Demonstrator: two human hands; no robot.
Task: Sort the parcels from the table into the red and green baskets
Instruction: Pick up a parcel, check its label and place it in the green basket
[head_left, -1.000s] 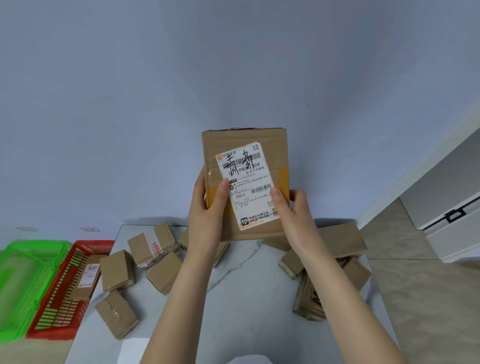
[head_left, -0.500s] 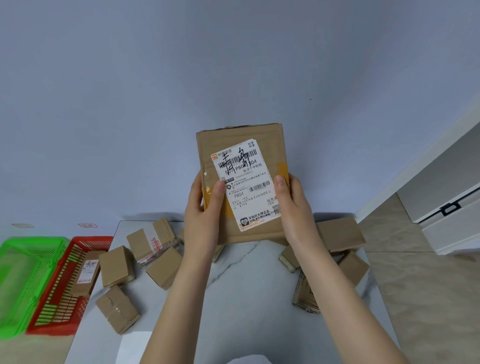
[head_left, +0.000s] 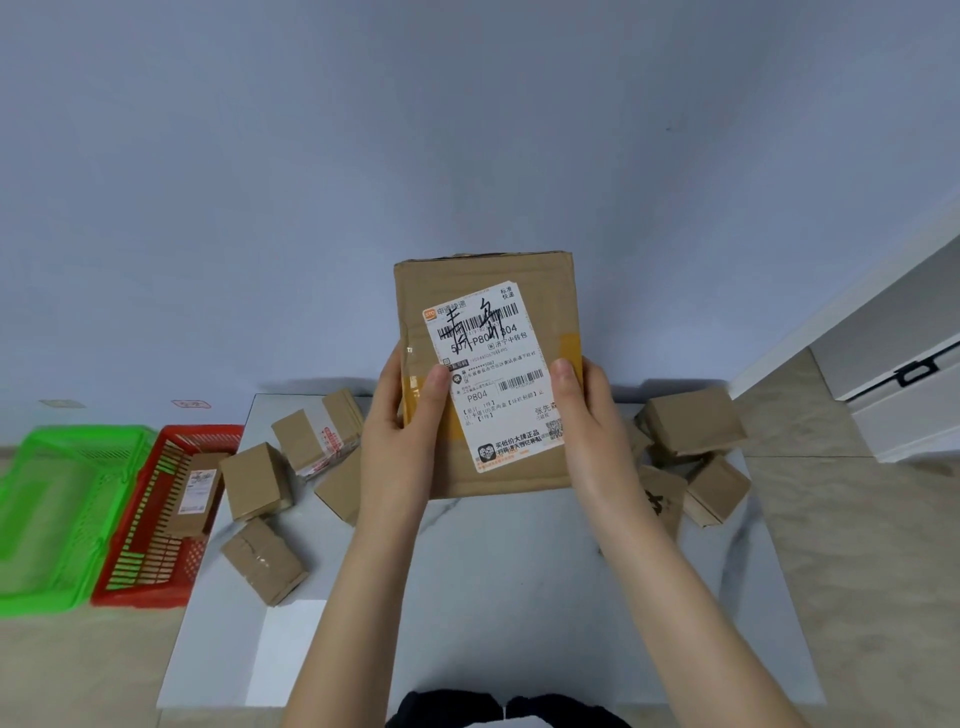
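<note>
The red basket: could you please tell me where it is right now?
In the head view the red basket sits at the left, between the green basket and the table's left edge, with one labelled parcel inside.

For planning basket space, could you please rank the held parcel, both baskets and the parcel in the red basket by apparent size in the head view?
1. Held parcel, likely inflated by nearness.
2. Green basket and red basket: alike.
3. Parcel in red basket.

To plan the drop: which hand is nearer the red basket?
Left. The left hand holds the labelled parcel on the side facing the red basket; the right hand holds its far side.
</note>
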